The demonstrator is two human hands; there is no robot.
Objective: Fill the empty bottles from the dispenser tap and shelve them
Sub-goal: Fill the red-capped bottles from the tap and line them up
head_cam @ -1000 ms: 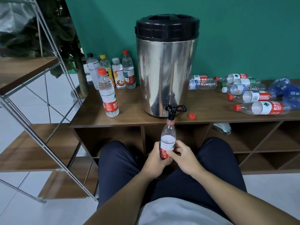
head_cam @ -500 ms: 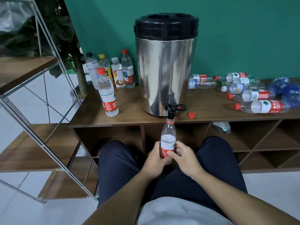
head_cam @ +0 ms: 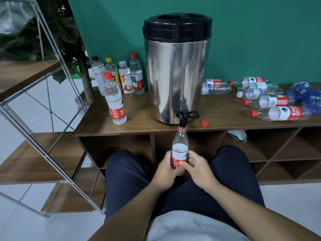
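The person sits in front of a low wooden table (head_cam: 139, 126) with open cubbies under it, knees in dark trousers nearly up against its front edge. Both hands are wrapped round one clear bottle (head_cam: 179, 150) with a red and white label, held upright between the knees. The left hand (head_cam: 165, 173) grips its lower half from the left side, and the right hand (head_cam: 198, 168) closes on it from the right with the thumb laid across the red band of the label. The bottle's open neck sits right under the black tap (head_cam: 183, 117) at the foot of the big steel dispenser (head_cam: 175, 75), which has a black lid and stands near the table's front edge. From where I look, I cannot tell whether water is running or how full the bottle is.

A loose red cap (head_cam: 205, 122) lies on the table just to the right of the tap. Left of the dispenser one red-capped bottle (head_cam: 115, 100) stands alone near the front, and behind it a row of four upright bottles (head_cam: 119, 75) with black, yellow, grey and red caps stands by the green wall. On the right a heap of bottles lying on their sides (head_cam: 271, 101) spreads toward the table's far end, some clear with red caps, some crumpled blue. A metal-framed shelf (head_cam: 26, 75) with wooden boards rises at the left, with a dark leafy plant (head_cam: 57, 37) behind it.
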